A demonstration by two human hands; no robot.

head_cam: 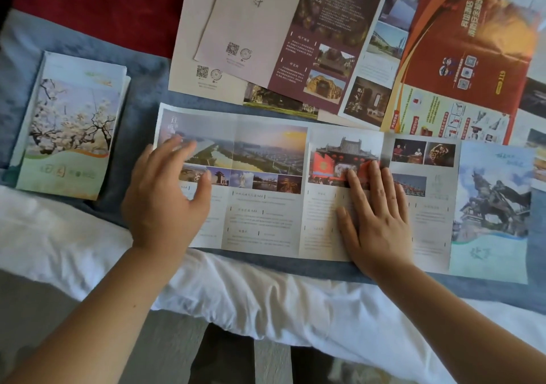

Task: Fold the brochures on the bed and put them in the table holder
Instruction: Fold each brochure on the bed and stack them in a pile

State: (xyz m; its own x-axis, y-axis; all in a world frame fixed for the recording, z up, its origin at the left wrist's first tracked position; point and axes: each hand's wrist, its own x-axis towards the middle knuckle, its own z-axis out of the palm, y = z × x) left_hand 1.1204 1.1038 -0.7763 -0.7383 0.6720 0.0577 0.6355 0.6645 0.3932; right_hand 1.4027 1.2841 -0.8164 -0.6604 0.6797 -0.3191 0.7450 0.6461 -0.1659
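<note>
The bed [59, 236] carries several unfolded brochures [295, 43] overlapped at the far right, one long brochure [266, 191] opened flat along the near edge, and a folded stack [71, 126] at the left. The task is judged partly done, with most sheets unfolded and no table holder in view. The right hand [378, 218] presses flat on the long brochure's middle, fingers straight; the left hand [165, 203], fingers loosely spread and gripping nothing, sits over its left end panel.
</note>
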